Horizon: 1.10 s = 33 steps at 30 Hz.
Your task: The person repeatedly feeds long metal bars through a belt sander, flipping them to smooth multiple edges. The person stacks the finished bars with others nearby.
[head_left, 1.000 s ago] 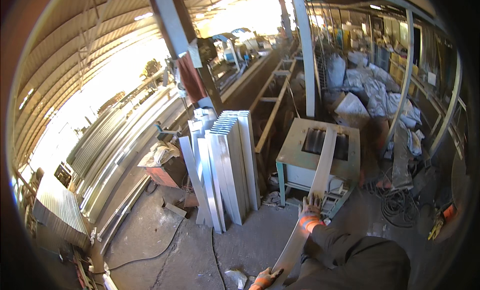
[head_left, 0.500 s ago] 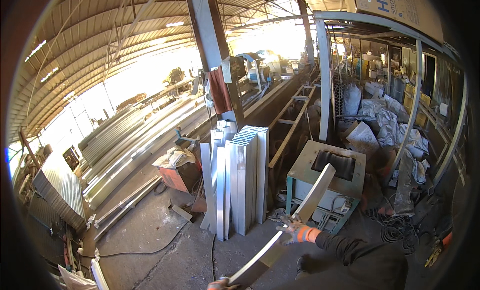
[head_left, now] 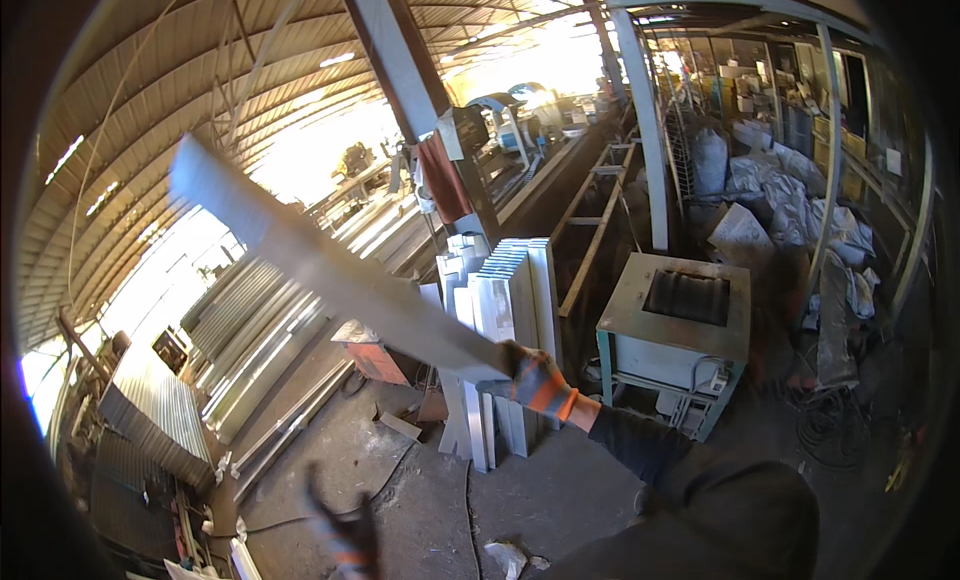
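Note:
A long silvery metal profile (head_left: 350,285) slants up to the left, its far end smeared by motion. My right hand (head_left: 543,382), in a dark glove with orange bands, is closed round its lower end. Lower left, my left hand (head_left: 347,535) is raised over the floor, gloved alike and blurred. Its fingers are apart, and nothing shows in them. Behind the held piece, a bundle of similar metal profiles (head_left: 545,310) stands upright on the floor, partly hidden by it.
A grey-green machine cabinet (head_left: 620,300) stands right of the bundle. An orange-red box (head_left: 378,362) lies behind the held piece. Long profiles (head_left: 240,380) are stacked at left, near corrugated sheets (head_left: 155,390). A steel column (head_left: 400,60) rises behind. A dark cable (head_left: 470,510) crosses the floor.
The metal profile has swung from slanting up rightward to slanting up leftward, in my right hand. My left hand has let go of its lower end and moved left. The view has shifted slightly.

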### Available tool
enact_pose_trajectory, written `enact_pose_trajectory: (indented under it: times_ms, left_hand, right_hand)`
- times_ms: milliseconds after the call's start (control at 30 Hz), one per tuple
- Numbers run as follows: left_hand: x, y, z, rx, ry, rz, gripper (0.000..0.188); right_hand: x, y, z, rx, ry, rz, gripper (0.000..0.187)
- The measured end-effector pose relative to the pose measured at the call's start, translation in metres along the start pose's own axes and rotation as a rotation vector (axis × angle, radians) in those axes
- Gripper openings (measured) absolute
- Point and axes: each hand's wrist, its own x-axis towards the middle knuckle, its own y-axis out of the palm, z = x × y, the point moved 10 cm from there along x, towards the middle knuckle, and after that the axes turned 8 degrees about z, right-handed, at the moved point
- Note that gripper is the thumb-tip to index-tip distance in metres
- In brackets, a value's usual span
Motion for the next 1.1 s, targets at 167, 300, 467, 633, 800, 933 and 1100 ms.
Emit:
enact_pose_trajectory:
  times_ms: [167, 300, 467, 633, 800, 933, 1100]
  left_hand:
    - [-0.154, 0.274, 0.1, -0.064, -0.409, 0.68, 0.124]
    - [-0.271, 0.33, 0.075, -0.341, -0.341, 1.004, 0.089]
    - [-0.319, 0.369, 0.031, -0.337, -0.419, 1.343, 0.084]
    - [-0.307, 0.458, -0.031, -0.497, -0.544, 1.472, 0.07]
    - [-0.296, 0.607, -0.094, -0.535, -0.638, 1.617, 0.065]
    - [-0.278, 0.727, -0.172, -0.803, -0.786, 1.613, 0.076]
    - [-0.249, 0.865, -0.311, -1.249, -1.271, 1.758, 0.069]
  right_hand:
    - [-0.058, -0.027, -0.055, 0.357, 0.325, -0.141, 0.045]
    - [-0.172, -0.059, -0.16, 0.981, 0.744, -0.601, 0.047]
    - [-0.284, -0.134, -0.269, 0.81, 0.872, -0.879, 0.057]
    - [-0.414, -0.206, -0.4, -0.045, 1.358, -0.898, 0.064]
    - [-0.405, -0.279, -0.515, -0.213, 0.981, -0.788, 0.091]
    - [-0.349, -0.329, -0.603, -0.652, 1.197, -0.343, 0.111]
    - [-0.25, -0.426, -0.723, -1.098, 0.997, -0.158, 0.066]
